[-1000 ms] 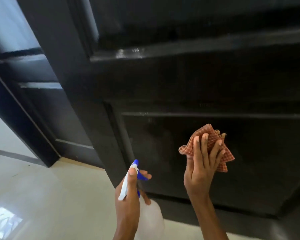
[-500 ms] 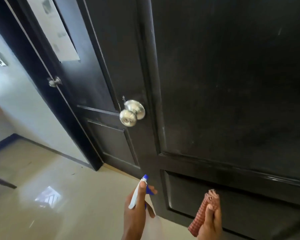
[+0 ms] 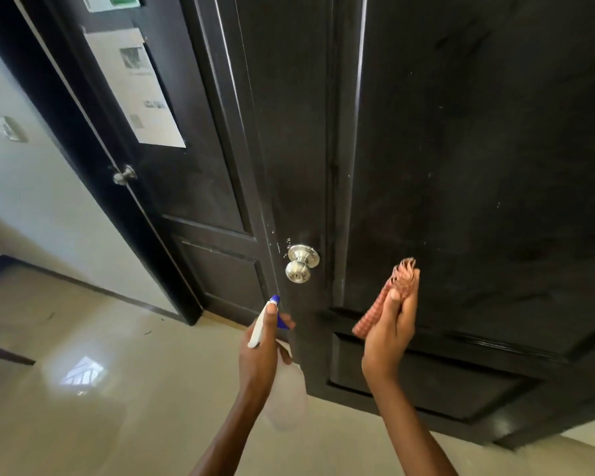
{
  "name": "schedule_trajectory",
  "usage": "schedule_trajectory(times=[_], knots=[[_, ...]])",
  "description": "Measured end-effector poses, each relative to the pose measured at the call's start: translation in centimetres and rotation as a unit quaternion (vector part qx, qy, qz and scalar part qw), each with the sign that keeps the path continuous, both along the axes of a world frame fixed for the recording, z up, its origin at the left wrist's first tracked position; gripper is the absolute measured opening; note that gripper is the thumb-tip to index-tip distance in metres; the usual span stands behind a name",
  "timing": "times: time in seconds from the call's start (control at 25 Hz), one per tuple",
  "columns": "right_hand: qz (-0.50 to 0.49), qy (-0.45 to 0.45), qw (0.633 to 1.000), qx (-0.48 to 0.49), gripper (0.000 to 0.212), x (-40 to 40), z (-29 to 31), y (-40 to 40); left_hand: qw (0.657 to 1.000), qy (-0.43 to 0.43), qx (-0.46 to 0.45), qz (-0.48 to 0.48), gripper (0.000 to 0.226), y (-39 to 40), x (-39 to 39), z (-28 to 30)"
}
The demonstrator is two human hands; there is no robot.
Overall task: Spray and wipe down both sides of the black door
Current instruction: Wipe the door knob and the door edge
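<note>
The black panelled door [image 3: 461, 166] fills the right and centre of the view, with a silver round knob [image 3: 300, 264] on its left stile. My left hand [image 3: 260, 352] grips a white spray bottle [image 3: 285, 389] with a blue nozzle, held just below and left of the knob, close to the door's edge. My right hand [image 3: 390, 333] holds a folded red checked cloth [image 3: 389, 297] upright, close in front of the door panel to the right of the knob. Whether the cloth touches the door I cannot tell.
A second black door [image 3: 172, 187] stands behind on the left, with a paper notice [image 3: 134, 87] and its own knob [image 3: 123, 175]. A pale wall [image 3: 31, 187] with a switch plate is at far left. Glossy beige floor tiles [image 3: 117, 389] lie below.
The view has lifted from the door's lower panels to the knob and upper panel. My right hand with the cloth has risen beside the knob; my left keeps hold of the bottle.
</note>
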State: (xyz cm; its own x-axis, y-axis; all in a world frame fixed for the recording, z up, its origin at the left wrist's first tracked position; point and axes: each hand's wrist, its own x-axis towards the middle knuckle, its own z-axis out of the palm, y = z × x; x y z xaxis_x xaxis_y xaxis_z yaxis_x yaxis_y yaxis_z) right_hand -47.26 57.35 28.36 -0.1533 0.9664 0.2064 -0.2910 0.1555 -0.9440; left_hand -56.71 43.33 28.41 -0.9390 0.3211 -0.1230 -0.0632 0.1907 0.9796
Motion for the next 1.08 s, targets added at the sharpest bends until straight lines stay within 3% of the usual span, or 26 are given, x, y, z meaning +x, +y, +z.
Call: schedule_trajectory(times=[0.08,0.16,0.28,0.4,0.52,0.64,0.76,0.96,1.08], knots=[[-0.052,0.018,0.997,0.045,0.052,-3.0,1.3,1.1,0.998,0.023,0.003,-0.05,0.058,-0.3,-2.9,0.2],[-0.086,-0.03,0.987,0.135,0.055,-5.8,2.0,2.5,0.996,0.03,0.012,-0.088,0.056,-0.3,-5.9,0.4],[-0.124,-0.235,0.908,0.324,0.054,-9.1,1.0,6.6,0.989,0.039,0.021,-0.14,0.053,0.9,-9.2,1.1],[-0.177,-0.376,0.837,0.356,0.053,-10.2,-1.2,9.4,0.984,0.033,0.023,-0.171,0.054,1.9,-11.1,1.5],[-0.197,-0.39,0.822,0.366,0.051,-10.2,-2.0,9.6,0.98,0.04,0.013,-0.193,0.055,2.6,-12.5,1.5],[-0.197,-0.375,0.831,0.361,0.05,-10.2,-1.3,9.1,0.975,0.041,-0.008,-0.22,0.06,2.7,-13.1,1.0],[-0.179,-0.321,0.868,0.335,0.05,-10.2,-1.7,7.3,0.972,0.024,-0.018,-0.234,0.06,2.7,-13.4,0.4],[-0.098,-0.193,0.959,0.183,0.051,-11.7,-3.6,2.9,0.97,0.018,-0.037,-0.239,0.062,3.2,-14.2,-0.4],[-0.091,-0.16,0.977,0.108,0.051,-12.3,-3.9,2.3,0.968,0.011,-0.061,-0.244,0.063,3.5,-14.8,-0.5]])
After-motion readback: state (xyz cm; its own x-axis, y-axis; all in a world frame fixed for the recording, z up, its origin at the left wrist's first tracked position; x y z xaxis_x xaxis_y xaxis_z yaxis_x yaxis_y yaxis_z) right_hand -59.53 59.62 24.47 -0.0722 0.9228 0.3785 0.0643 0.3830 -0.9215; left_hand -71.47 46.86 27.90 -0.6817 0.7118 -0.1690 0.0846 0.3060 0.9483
